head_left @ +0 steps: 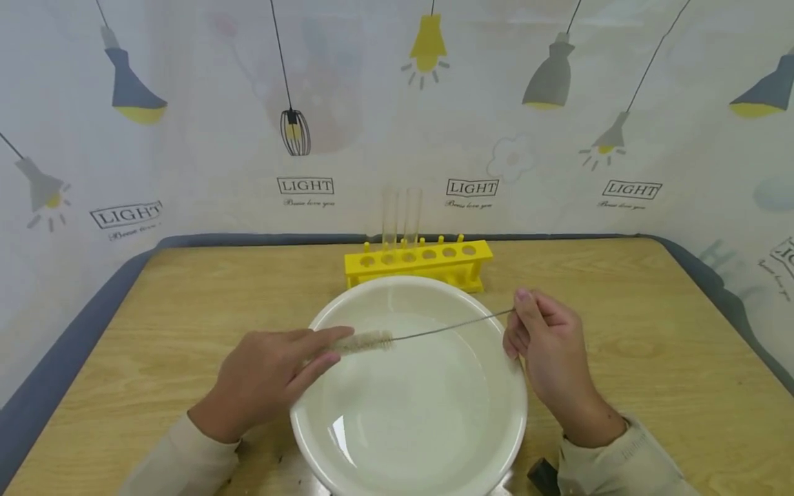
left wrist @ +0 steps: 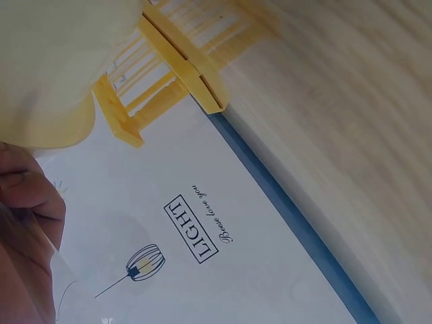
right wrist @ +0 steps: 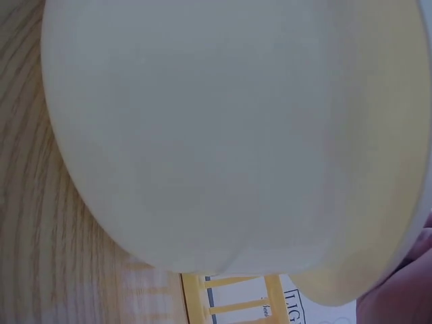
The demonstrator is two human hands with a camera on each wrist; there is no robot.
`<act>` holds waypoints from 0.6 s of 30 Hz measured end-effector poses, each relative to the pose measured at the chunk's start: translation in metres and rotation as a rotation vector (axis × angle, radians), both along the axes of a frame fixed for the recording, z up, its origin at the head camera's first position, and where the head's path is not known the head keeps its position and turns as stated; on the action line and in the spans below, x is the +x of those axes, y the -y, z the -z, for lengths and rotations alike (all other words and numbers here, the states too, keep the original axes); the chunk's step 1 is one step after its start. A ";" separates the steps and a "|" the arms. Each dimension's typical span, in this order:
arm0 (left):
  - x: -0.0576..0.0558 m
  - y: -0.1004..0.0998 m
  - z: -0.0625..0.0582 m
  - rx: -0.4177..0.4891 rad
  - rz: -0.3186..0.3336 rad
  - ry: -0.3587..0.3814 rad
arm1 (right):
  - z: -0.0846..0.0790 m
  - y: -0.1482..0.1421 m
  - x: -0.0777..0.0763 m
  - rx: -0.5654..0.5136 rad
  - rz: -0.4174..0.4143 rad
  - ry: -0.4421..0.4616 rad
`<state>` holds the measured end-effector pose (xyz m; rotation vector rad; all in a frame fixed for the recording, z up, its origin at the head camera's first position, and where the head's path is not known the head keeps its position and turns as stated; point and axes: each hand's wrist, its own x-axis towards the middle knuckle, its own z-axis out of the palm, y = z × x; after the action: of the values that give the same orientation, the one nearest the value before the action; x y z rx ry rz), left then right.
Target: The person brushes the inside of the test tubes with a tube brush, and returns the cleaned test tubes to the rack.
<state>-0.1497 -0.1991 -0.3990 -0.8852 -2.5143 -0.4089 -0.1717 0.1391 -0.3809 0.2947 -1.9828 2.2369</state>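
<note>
Over a white basin (head_left: 409, 475) a test tube brush (head_left: 366, 341) is held nearly level, its bristle end to the left and its thin twisted wire stem running right. My left hand (head_left: 267, 375) grips the bristles between thumb and fingers near the basin's left rim. At the other end, my right hand (head_left: 552, 351) pinches the wire's tip between thumb and forefinger above the right rim. The brush itself does not show in either wrist view; part of the left hand (left wrist: 27, 223) and of the right hand (right wrist: 405, 283) appears at the edge there.
Behind the basin stands a yellow test tube rack (head_left: 428, 256) with two clear glass test tubes (head_left: 412, 217) upright at its left part. A small black object (head_left: 543, 475) lies by the right sleeve. A lamp-printed curtain (head_left: 372, 89) hangs along the wooden table's (head_left: 651, 324) far edge.
</note>
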 end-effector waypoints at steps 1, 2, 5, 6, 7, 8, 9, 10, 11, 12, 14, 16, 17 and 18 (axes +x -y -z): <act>0.000 0.000 -0.001 -0.002 0.000 0.000 | 0.000 0.000 0.000 -0.001 -0.001 -0.003; -0.001 0.000 -0.001 -0.004 -0.001 -0.003 | 0.000 0.000 0.000 0.004 0.001 -0.007; -0.001 0.000 -0.002 -0.002 -0.003 -0.007 | 0.000 0.001 -0.001 0.017 -0.001 -0.012; -0.001 0.000 -0.002 -0.001 -0.005 -0.009 | 0.000 0.001 -0.001 0.027 -0.001 -0.013; -0.001 0.000 -0.002 0.001 -0.007 -0.009 | -0.001 0.001 -0.001 0.041 0.001 -0.013; -0.001 0.000 -0.002 0.001 -0.009 -0.010 | -0.001 0.001 -0.001 0.054 0.003 -0.012; -0.001 0.001 -0.002 0.003 -0.007 -0.009 | -0.001 0.000 -0.001 0.063 0.004 -0.010; 0.000 0.001 -0.002 0.004 -0.008 -0.007 | -0.002 0.000 0.000 0.074 0.005 -0.005; 0.000 0.001 -0.002 0.004 -0.007 -0.007 | -0.002 0.000 0.000 0.081 0.002 0.000; 0.000 0.000 -0.001 0.004 -0.006 -0.003 | -0.002 0.000 0.000 0.082 -0.001 0.005; 0.000 0.000 -0.001 0.006 0.000 0.000 | -0.003 0.000 0.001 0.086 -0.004 0.014; 0.001 0.000 -0.001 0.007 0.000 0.000 | -0.003 0.000 0.002 0.088 -0.007 0.022; 0.001 0.000 -0.001 0.007 0.000 -0.001 | -0.003 0.000 0.002 0.088 -0.010 0.023; 0.001 0.000 -0.001 0.007 -0.002 -0.002 | -0.003 -0.001 0.002 0.089 -0.012 0.023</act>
<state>-0.1491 -0.1989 -0.3978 -0.8796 -2.5104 -0.4148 -0.1701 0.1396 -0.3780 0.2923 -2.1011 2.1730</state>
